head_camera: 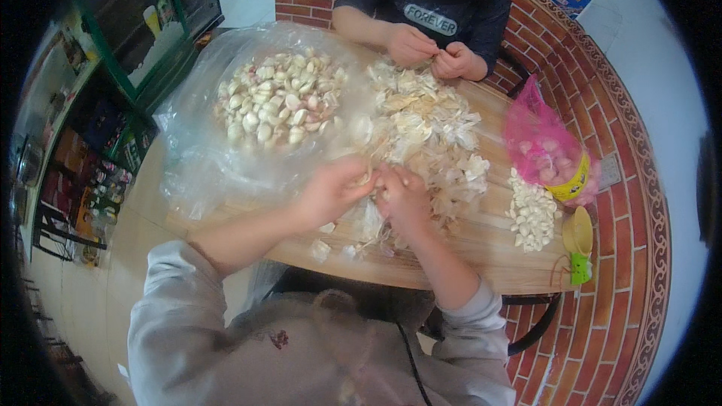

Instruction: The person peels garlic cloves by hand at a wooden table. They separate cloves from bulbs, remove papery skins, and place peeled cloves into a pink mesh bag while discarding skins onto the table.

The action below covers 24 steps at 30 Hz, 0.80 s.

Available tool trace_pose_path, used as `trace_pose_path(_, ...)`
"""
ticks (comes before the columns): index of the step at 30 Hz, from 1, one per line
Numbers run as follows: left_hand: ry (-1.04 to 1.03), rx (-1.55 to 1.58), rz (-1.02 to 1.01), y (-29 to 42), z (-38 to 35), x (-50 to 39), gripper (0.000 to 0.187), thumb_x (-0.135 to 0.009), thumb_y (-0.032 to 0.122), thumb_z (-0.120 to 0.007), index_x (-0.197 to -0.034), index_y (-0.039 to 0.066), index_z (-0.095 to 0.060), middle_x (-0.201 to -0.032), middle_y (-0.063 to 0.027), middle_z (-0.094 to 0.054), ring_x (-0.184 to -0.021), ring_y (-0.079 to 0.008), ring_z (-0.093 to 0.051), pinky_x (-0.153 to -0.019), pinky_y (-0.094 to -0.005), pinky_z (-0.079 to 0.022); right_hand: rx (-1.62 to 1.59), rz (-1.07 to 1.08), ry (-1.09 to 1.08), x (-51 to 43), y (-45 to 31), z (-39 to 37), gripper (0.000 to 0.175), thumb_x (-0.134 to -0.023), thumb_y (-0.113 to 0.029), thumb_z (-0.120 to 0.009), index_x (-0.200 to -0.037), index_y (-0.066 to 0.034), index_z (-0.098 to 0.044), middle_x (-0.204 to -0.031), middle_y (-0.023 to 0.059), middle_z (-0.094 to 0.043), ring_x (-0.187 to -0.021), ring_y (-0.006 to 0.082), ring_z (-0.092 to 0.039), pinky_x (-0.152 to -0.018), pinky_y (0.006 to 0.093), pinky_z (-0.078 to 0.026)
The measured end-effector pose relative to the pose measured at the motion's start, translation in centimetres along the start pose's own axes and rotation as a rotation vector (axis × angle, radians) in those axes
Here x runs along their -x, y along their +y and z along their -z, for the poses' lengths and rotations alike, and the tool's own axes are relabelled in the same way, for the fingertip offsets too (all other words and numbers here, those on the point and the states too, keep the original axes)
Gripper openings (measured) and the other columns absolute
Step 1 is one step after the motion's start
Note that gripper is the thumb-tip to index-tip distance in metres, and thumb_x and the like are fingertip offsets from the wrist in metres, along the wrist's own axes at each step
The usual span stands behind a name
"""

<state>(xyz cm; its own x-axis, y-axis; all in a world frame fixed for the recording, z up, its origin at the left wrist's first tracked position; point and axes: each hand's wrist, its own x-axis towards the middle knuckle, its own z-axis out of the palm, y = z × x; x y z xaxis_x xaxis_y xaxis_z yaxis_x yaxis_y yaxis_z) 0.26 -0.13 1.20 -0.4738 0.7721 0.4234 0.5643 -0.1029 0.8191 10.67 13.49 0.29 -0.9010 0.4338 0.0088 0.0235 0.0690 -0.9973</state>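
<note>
My left hand [338, 186] and my right hand [405, 197] meet over the near part of the wooden table [496, 270]. Both are pinched around a small pale garlic clove [386, 194], mostly covered by blurred fingers. A strip of papery skin shows at my left fingertips. Beneath and beyond my hands spreads a heap of dry garlic skins [417, 118]. On the left, a large clear plastic bag [192, 175] lies opened out, with many unpeeled garlic cloves [271, 101] on it. To my right is a pile of peeled white cloves [530, 214].
Across the table, a person's hands [431, 52] pinch something too small to identify. A pink mesh bag of garlic [547, 152] rests near the brick wall [615, 220]. Beside it are a yellow bowl [577, 231] and a small green object [581, 268]. Left stands a green-framed cabinet [107, 67].
</note>
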Motion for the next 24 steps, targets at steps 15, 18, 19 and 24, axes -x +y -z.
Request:
trace_pose_path(15, -0.222, -0.222, -0.080, 0.2, 0.4, -0.5, 0.013, -0.092, 0.015, -0.054, -0.096, 0.002, -0.058, -0.087, -0.0169, -0.060, -0.084, -0.0361, -0.058, -0.075, -0.0411, -0.048, -0.444, -0.007, 0.235, -0.6, -2.3, 2.1, 0.026, -0.094, -0.025, -0.056, -0.104, -0.0025, -0.065, -0.082, -0.0042, -0.059, -0.059, 0.0019, -0.043, -0.050, 0.0196, -0.032)
trace_pose_path(18, -0.244, -0.277, -0.161, 0.2, 0.8, -0.7, 0.017, -0.089, 0.014, -0.058, -0.102, 0.003, -0.059, -0.093, -0.0161, -0.062, -0.094, -0.0364, -0.057, -0.084, -0.0407, -0.047, -0.429, 0.018, 0.178, -0.3, -2.5, 1.5, 0.029, -0.094, -0.025, -0.056, -0.111, -0.0028, -0.065, -0.081, -0.0038, -0.060, -0.057, 0.0014, -0.042, -0.049, 0.0191, -0.031)
trace_pose_path(19, -0.226, -0.290, -0.216, 0.3, 0.7, -0.7, 0.020, -0.088, 0.014, -0.059, -0.104, 0.003, -0.059, -0.096, -0.0161, -0.062, -0.097, -0.0368, -0.056, -0.086, -0.0407, -0.047, -0.428, 0.031, 0.156, -0.3, -2.6, 1.4, 0.030, -0.094, -0.025, -0.056, -0.114, -0.0028, -0.064, -0.080, -0.0038, -0.060, -0.057, 0.0015, -0.042, -0.049, 0.0192, -0.031)
trace_pose_path(24, -0.059, 0.054, -0.068, 0.4, -0.3, -0.3, 0.027, -0.088, 0.007, -0.061, -0.114, 0.002, -0.056, -0.107, -0.0114, -0.062, -0.104, -0.0252, -0.058, -0.089, -0.0356, -0.047, -0.199, -0.010, 0.151, -0.1, -2.8, 0.8, 0.035, -0.095, -0.021, -0.057, -0.123, -0.0004, -0.058, -0.066, -0.0035, -0.048, -0.049, 0.0039, -0.041, -0.042, 0.0201, -0.030)
